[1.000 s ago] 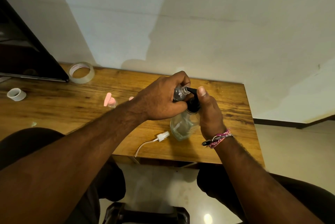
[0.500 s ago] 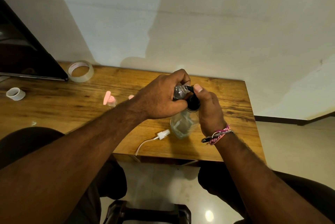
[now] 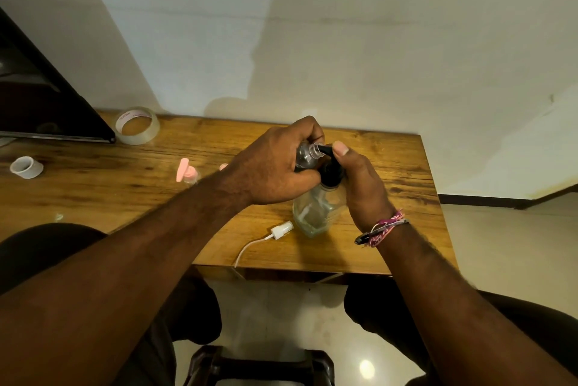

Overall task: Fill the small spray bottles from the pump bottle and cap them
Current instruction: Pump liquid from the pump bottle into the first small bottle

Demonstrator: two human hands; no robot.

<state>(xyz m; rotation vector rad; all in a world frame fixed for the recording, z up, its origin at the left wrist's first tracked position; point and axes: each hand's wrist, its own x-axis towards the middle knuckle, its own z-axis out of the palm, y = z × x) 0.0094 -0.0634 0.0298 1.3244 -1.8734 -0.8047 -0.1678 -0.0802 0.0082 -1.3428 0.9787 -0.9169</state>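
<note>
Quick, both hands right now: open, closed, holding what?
Left hand: closed, gripping the small spray bottle with its mouth at the pump spout.
Right hand: closed on the pump bottle, thumb on the black pump head.

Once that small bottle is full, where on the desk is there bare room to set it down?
Bare wood lies right of the pump bottle out to the desk edge, and between the tape roll and the left hand. It is crowded at the front edge, where the white sprayer cap lies beside the bottle.
</note>
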